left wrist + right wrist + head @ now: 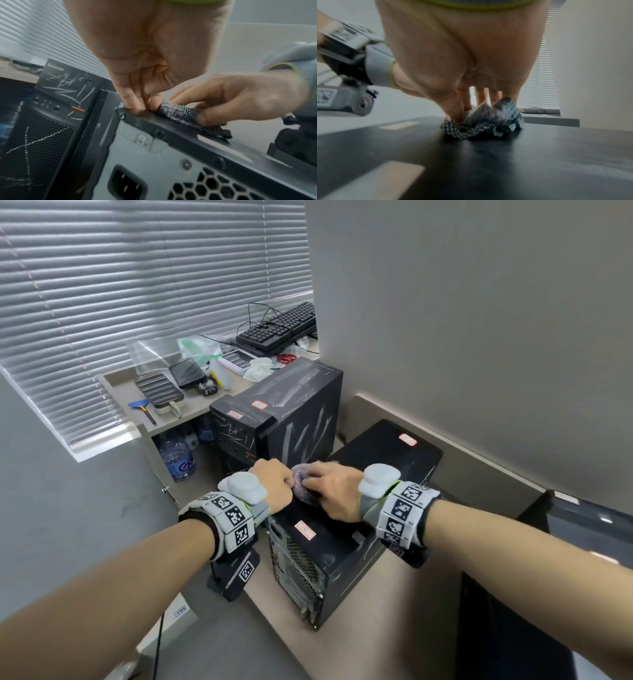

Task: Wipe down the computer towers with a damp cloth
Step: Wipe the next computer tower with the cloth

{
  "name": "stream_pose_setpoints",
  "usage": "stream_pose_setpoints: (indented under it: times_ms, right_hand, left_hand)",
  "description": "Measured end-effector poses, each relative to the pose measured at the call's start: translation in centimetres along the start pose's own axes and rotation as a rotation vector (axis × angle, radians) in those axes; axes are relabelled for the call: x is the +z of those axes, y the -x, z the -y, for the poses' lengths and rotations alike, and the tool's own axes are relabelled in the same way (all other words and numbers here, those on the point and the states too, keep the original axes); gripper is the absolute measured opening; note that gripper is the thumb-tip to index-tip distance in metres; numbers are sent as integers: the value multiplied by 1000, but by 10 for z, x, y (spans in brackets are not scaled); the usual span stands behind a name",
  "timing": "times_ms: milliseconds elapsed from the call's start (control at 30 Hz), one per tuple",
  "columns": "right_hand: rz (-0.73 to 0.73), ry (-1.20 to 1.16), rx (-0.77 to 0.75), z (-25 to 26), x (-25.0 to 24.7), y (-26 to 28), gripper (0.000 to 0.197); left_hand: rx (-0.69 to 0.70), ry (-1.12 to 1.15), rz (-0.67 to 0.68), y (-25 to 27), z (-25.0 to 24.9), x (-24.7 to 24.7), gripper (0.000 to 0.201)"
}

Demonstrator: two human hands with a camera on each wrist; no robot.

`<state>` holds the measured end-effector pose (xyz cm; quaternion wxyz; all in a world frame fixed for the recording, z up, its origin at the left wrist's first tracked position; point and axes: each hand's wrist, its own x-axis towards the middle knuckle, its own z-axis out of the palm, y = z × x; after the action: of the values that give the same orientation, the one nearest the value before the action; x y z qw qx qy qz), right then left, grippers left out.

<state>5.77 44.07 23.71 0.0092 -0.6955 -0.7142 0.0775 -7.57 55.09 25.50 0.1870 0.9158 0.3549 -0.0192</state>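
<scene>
While your right hand pinches the bunched damp cloth on top of the nearest tower and your left hand curls onto its edge, flatten it out and use long overlapping strokes, skipping the rear vents.

Small checked grey-lilac cloth, crumpled, lying on top panel of the near black tower at its left edge. That tower stands upright, vented rear panel facing camera, red-bordered sticker on top. Second black tower just behind-left, upright, scratched white streaks, stickers on top. Third black tower behind, top sticker.
</scene>
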Motion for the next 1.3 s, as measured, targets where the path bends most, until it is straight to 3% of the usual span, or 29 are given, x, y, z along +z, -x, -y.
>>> stream_pose_setpoints:
  times_ms: [67,200,233,367,433,533,600,633,767,867,1000,1100,1167,1233,1300]
  right_hand:
    - [8,-11,23,-10,-9,1,34]
    - [47,-4,394,-55,-25,8,43]
    - [40,5,407,-50,-23,7,41]
    - [6,-34,180,10,-2,30,40]
    - [-1,-87,187,5,0,51,43]
    - [-38,-128,410,-46,-7,79,32]
    - [5,-79,576,-65,-5,95,37]
    - [2,-49,589,-64,-1,99,40]
    - [-56,58,291,-30,27,103,57]
    - [43,79,332,-37,26,106,89]
    - [33,93,564,-93,16,106,64]
    - [37,69,702,-133,6,99,60]
    - [-49,-7,753,-147,0,95,58]
    - [-129,-89,661,-143,-3,91,54]
    - [-118,-47,482,-126,5,90,57]
  left_hand:
    - [-14,58,4,4,12,3,36]
    - [18,82,-3,9,10,9,39]
    - [47,74,-11,11,9,12,41]
    - [140,-1,1,12,-5,15,32]
    - [155,-25,43,11,-13,12,37]
    - [132,-42,129,9,-20,7,53]
    - [119,-51,148,6,-24,8,55]
    - [111,-57,150,4,-28,9,55]
    - [68,-58,159,-5,-42,11,58]
    - [53,-81,172,-7,-50,9,58]
    - [30,-103,171,-11,-58,11,55]
    - [31,-136,172,-14,-61,13,56]
    - [34,-154,160,-16,-65,12,53]
    - [42,-171,154,-19,-71,9,50]
    - [48,-193,162,-22,-78,7,46]
